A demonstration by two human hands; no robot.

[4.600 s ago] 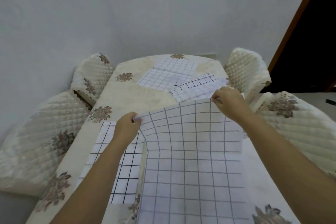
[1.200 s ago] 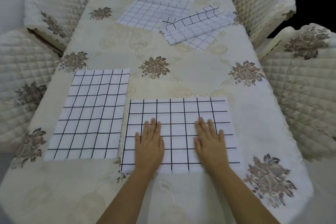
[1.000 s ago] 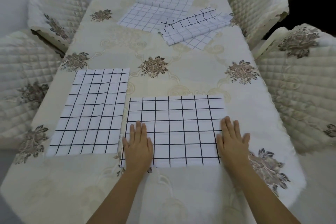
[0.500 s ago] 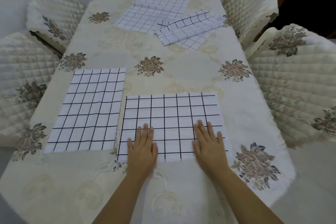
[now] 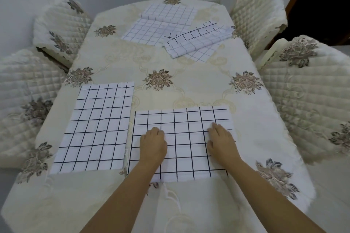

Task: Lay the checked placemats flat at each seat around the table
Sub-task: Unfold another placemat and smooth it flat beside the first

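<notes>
A white placemat with black checks [image 5: 181, 119] lies flat on the table's near end in front of me. My left hand [image 5: 153, 143] and my right hand [image 5: 220, 140] both rest on it, fingers bent down with the tips on the cloth. A second checked placemat [image 5: 94, 128] lies flat to its left. At the far end a third placemat [image 5: 157, 24] lies spread with a crease across it. Beside that, a loosely folded pile of checked placemats [image 5: 197, 43] sits at the far right.
The table [image 5: 189, 85] wears a cream cloth with brown flower prints. Quilted cream chairs stand around it: two on the left [image 5: 62, 24] [image 5: 24, 96] and two on the right [image 5: 259, 11] [image 5: 310, 91]. A grey wall is behind, a dark doorway [image 5: 325, 2] at far right.
I lowered the held-up placemat onto the near end and spread it flat. My hands slid outward, back in, then forward to the mat's middle, where the fingers now bend down.
</notes>
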